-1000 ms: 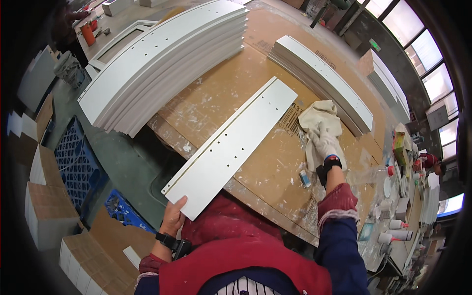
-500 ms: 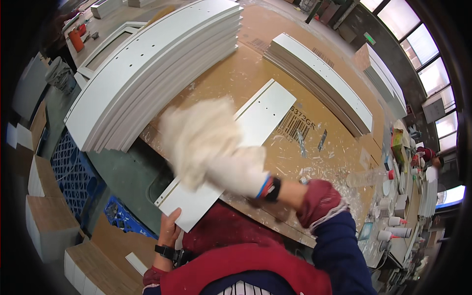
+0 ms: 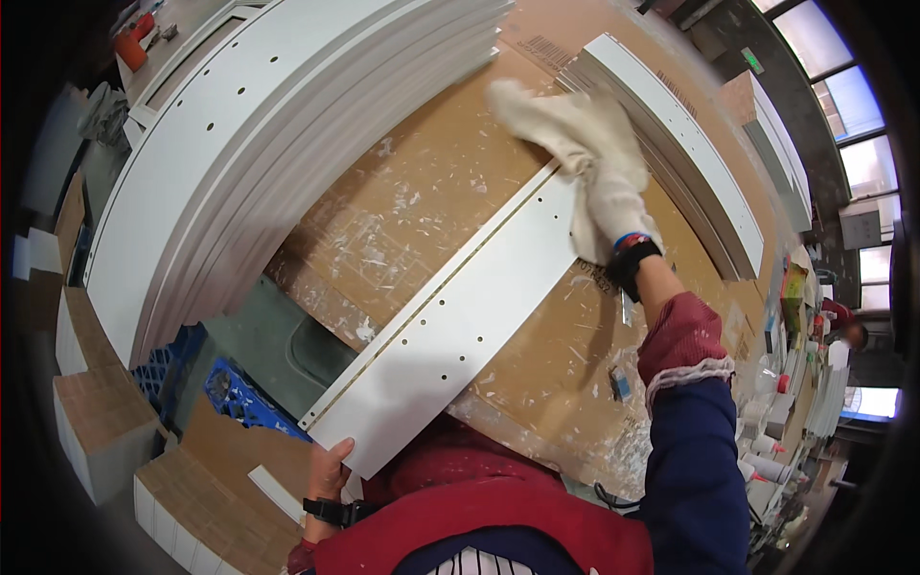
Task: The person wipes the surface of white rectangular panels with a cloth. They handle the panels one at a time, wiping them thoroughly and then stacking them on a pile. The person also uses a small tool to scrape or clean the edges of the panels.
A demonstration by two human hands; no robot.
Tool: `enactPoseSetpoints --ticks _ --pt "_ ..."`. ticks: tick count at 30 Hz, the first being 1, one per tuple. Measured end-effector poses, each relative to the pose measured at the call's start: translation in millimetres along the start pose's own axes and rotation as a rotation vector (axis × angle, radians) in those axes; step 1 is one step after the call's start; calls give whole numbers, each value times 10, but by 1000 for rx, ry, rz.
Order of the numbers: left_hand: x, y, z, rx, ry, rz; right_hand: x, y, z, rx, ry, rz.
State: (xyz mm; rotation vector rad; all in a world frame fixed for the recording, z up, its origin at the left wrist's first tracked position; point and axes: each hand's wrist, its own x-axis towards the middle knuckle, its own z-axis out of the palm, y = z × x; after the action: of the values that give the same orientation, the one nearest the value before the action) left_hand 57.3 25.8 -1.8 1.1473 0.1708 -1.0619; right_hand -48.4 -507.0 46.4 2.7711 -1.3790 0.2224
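Note:
A long white panel (image 3: 431, 326) with drilled holes and a groove along one edge lies slantwise over the cardboard-covered table. Its near end reaches past the table toward me. My left hand (image 3: 329, 470), bare, grips that near end, with the thumb on top and the fingers hidden below. My right hand (image 3: 618, 206), in a white glove, is at the panel's far end, closed on a cream cloth (image 3: 575, 129). The cloth is bunched and somewhat blurred, and it hides the panel's far corner.
Tall stacks of white panels stand at the left (image 3: 182, 163) and at the far right (image 3: 690, 144). Bottles (image 3: 767, 470) and small tools crowd the table's right side. A blue plastic crate (image 3: 240, 402) and boxes (image 3: 105, 422) sit low at the left.
My right hand has swept the cloth away from me and to the right, from the panel's middle to its far end. My left hand stays on the near end.

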Motion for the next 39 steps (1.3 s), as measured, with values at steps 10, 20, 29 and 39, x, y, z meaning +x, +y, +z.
enactPoseSetpoints --ticks 10,20,29,39 --pt "19 -46 67 43 -64 -157 -350 -387 19 -175 45 -352" --pt "205 -245 164 -404 -352 -149 -2181 -2254 -476 93 -388 -983" --pt "248 -87 548 -597 -383 -42 -1554 -1754 -261 64 4 -592" --pt "-34 70 206 306 -340 318 -2593 -2235 -583 324 -264 -1059"
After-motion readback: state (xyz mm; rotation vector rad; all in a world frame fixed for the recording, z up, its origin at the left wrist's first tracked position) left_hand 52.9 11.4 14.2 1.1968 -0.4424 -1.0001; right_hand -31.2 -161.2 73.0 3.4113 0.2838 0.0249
